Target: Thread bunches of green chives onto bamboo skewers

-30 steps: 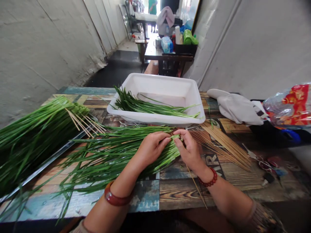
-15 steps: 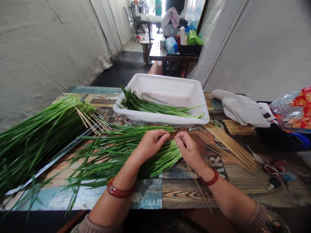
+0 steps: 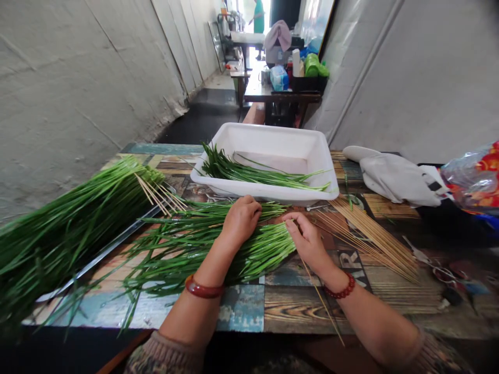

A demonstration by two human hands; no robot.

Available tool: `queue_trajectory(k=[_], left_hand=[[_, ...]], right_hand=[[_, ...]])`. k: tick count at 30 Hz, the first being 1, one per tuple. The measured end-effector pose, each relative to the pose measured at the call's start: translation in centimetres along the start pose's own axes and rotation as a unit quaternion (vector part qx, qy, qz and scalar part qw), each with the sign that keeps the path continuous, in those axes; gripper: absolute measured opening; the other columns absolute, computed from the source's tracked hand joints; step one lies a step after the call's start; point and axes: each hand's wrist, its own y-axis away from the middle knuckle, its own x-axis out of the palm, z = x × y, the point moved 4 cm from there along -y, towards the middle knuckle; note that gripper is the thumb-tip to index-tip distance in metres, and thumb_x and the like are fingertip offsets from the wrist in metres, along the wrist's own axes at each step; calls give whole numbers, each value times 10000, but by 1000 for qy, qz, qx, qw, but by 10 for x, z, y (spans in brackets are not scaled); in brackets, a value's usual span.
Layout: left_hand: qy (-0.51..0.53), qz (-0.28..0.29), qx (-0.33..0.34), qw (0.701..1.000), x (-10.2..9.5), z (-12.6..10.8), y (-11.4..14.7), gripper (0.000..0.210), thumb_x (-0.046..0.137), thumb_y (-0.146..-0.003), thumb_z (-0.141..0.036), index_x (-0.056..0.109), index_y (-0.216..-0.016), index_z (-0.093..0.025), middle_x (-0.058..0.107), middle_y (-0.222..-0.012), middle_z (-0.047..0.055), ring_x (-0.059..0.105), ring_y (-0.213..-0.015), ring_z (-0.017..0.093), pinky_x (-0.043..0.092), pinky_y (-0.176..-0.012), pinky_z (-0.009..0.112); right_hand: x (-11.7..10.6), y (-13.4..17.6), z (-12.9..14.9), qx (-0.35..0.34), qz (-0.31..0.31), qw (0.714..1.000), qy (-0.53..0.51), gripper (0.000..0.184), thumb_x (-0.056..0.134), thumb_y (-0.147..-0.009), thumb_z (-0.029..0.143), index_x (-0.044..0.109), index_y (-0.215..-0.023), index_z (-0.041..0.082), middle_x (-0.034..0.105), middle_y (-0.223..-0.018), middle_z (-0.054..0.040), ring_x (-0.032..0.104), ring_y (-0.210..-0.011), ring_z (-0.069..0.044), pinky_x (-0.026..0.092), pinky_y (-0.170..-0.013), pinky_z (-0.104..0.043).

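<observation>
Loose garlic chives [image 3: 268, 249] lie across the table in front of me, pale stem ends toward the right. My left hand [image 3: 242, 218] rests over the upper part of them, fingers curled down on the stalks; its fingertips are partly hidden. Just right of the stem ends, my right hand [image 3: 306, 236] is closed in a pinch on a thin bamboo skewer [image 3: 322, 301], which slants down past the table's near edge. The skewer's upper end is hidden by the fingers. Beyond my hands stands a white plastic tub [image 3: 273, 132] with some chives [image 3: 249, 171] inside.
A big chive pile [image 3: 86, 208] lies at left, with several skewers [image 3: 159, 193] on it and a long metal blade [image 3: 113, 249] alongside. More bamboo skewers [image 3: 374, 234] are spread at right, near scissors [image 3: 417, 252], keys [image 3: 450, 296] and a pale cloth cap [image 3: 393, 174].
My left hand has moved away from the right hand, leftward onto the chives, and its fingers have curled down. The right hand still pinches the skewer. The view has shifted slightly.
</observation>
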Motion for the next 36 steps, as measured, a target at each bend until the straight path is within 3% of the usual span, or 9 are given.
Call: queue_trajectory(k=[11, 16, 21, 26, 36], left_hand=[[-102, 23, 56, 993, -1, -11, 2, 125, 570, -873, -214, 693, -856, -197, 611, -974, 73, 535, -916, 225, 417, -748, 336], [-101, 21, 61, 993, 0, -14, 1, 179, 516, -905, -203, 670, -814, -191, 621, -945, 67, 540, -888, 211, 398, -739, 328], [-112, 23, 34, 993, 0, -13, 2, 172, 477, -923, -200, 647, -895, -189, 628, -897, 60, 558, -846, 207, 391, -732, 332], [-125, 47, 48, 990, 3, -14, 2, 66, 567, -871, -212, 631, -863, -195, 615, -905, 61, 551, -895, 229, 395, -727, 333], [-70, 45, 13, 996, 7, -8, 3, 57, 600, -843, -206, 629, -890, -188, 609, -898, 54, 570, -854, 210, 434, -737, 320]], right_hand=[[2, 0, -9, 33, -6, 999, -5, 260, 500, -917, 402, 618, -1016, 193, 649, -878, -30, 562, -735, -166, 448, -672, -276], [3, 0, -9, 29, -15, 999, 0, 235, 531, -895, 383, 613, -1005, 192, 650, -915, -47, 567, -805, -182, 453, -742, -304], [3, 1, -9, 26, -17, 1000, -3, 233, 532, -894, 377, 607, -1018, 194, 647, -903, -40, 569, -791, -179, 457, -726, -299], [4, 1, -9, 27, -15, 999, -13, 221, 531, -892, 366, 593, -1017, 194, 646, -921, -43, 575, -806, -180, 457, -738, -301], [3, 1, -6, 30, -18, 999, -6, 222, 534, -889, 374, 606, -1000, 196, 660, -938, -48, 594, -832, -191, 459, -760, -312]])
